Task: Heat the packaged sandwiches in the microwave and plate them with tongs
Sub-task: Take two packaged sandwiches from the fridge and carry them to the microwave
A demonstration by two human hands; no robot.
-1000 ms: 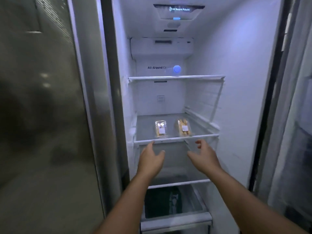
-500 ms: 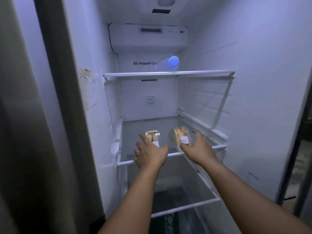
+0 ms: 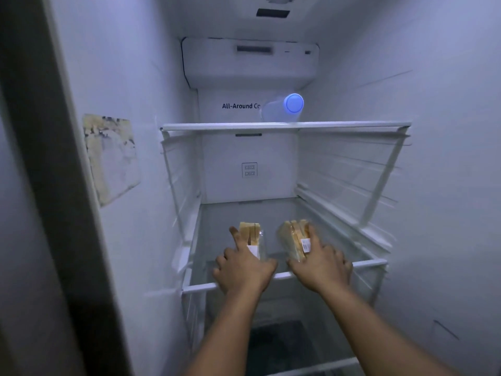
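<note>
Now that both hands have reached the packs, pickup begins
left sandwich (image 3: 250,237) and right sandwich (image 3: 295,236) lie mid-shelf (image 3: 368,264); left hand (image 3: 244,267) at 7 o'clock, right hand (image 3: 320,264) at 5, fingers curling on, grip not yet sure; bottle (image 3: 284,108) above

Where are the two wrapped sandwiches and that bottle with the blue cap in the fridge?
left sandwich (image 3: 250,234): head view, on its bread top.
right sandwich (image 3: 294,234): head view, on its bread side.
bottle (image 3: 293,103): head view, on its blue cap.
</note>
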